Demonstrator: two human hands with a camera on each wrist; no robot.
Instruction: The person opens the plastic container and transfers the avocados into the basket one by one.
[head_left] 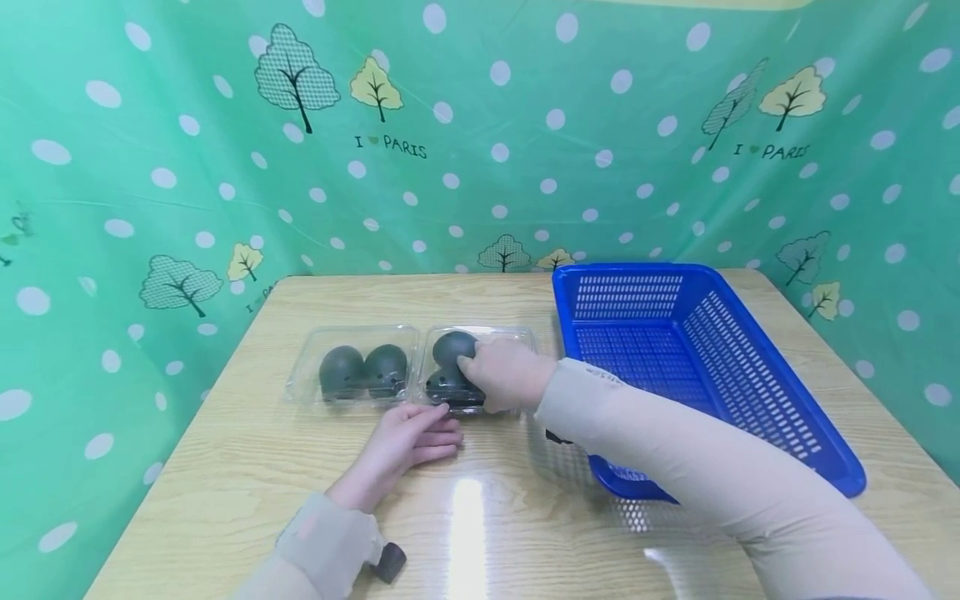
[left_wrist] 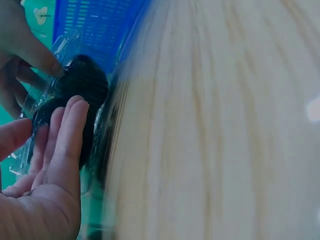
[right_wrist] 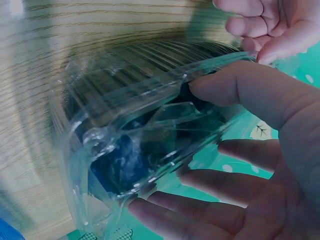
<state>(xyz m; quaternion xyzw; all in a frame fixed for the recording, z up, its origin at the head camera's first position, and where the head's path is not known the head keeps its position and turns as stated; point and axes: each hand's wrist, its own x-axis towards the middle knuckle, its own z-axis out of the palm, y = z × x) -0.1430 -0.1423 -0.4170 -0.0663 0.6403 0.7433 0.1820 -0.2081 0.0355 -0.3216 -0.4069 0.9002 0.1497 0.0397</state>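
Observation:
Two clear plastic clamshell boxes stand side by side; the left box point(head_left: 300, 379) contains two dark avocados point(head_left: 342, 372). In the right box point(head_left: 517, 333) more dark avocados lie, partly covered by my right hand point(head_left: 510, 371). That hand reaches into the box from the right and grips the upper avocado point(head_left: 453, 348), its thumb point(right_wrist: 220, 85) on dark skin and its fingers toward the far side. My left hand point(head_left: 416, 437) lies at the box's front edge, fingers point(left_wrist: 67, 145) extended and holding nothing. Plastic glare blurs the contents in the right wrist view.
A large blue perforated basket point(head_left: 693, 279) stands on the right of the wooden table point(head_left: 232, 500), beneath my right forearm. Behind the table hangs a green dotted cloth point(head_left: 480, 200). A small black object point(head_left: 390, 562) sits at my left cuff.

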